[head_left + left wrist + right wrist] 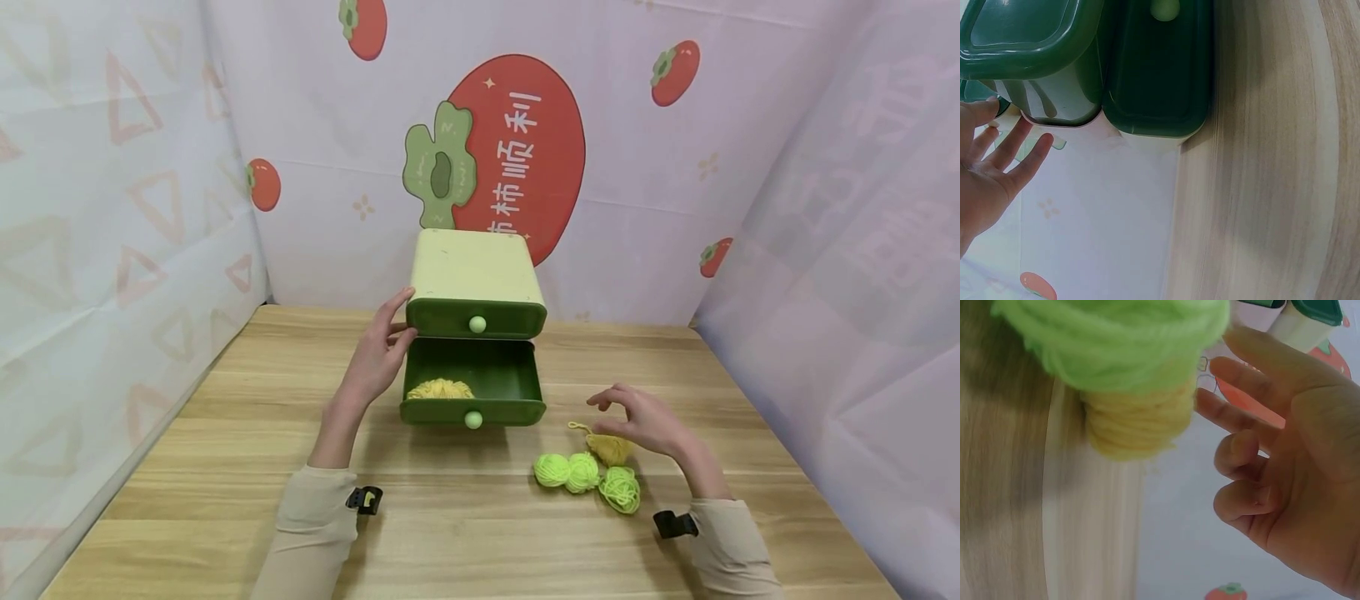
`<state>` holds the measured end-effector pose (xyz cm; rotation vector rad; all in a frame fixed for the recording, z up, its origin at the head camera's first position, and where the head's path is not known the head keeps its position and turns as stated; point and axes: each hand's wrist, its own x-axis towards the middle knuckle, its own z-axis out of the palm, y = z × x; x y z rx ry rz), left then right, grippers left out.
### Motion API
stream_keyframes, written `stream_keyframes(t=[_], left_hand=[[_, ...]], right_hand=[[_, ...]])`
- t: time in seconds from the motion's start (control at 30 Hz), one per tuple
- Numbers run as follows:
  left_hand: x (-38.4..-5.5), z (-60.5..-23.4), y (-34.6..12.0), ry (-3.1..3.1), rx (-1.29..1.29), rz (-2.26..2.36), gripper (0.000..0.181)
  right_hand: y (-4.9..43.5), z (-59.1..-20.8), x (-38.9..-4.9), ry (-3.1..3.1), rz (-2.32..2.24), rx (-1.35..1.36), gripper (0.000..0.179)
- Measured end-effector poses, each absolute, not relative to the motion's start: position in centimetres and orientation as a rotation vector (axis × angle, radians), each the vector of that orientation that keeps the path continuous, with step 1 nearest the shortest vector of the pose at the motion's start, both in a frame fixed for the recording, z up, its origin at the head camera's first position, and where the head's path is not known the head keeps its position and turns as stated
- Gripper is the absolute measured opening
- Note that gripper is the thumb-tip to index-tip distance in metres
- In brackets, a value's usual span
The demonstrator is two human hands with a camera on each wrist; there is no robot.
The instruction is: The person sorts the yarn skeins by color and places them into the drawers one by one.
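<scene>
On the wooden table (pixel 465 542), right of the drawer cabinet (pixel 476 267), lies a wound yellow yarn ball (pixel 613 451), its looped end trailing; three lime-green balls (pixel 582 472) sit close by. Right hand (pixel 647 420) hovers above, fingers loosely bent; left hand (pixel 375 357), fingers spread, touches the cabinet.

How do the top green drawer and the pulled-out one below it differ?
The top drawer is shut, while the lower drawer is pulled out towards the person.
The lower drawer shows its inside, with yellow yarn at its left; the top drawer's inside is hidden.
Both have dark green fronts, each with a round, pale green knob.
</scene>
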<state>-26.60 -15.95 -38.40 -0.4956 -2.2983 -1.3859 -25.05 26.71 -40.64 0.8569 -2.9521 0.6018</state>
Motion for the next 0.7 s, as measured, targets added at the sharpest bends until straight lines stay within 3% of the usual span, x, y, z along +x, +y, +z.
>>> stream_keyframes(t=[0.37,0.7], left_hand=[[-26.6,-38.2,-15.9,-2.319,-0.484,-1.364,0.061],[-26.6,-38.2,-16.0,-2.309,-0.478,-1.378,0.062]], right_hand=[[28.5,-41.5,-25.3,-3.137,0.757,0.936,0.053],[28.9,-41.9,-25.5,-3.178,0.881,0.975,0.049]])
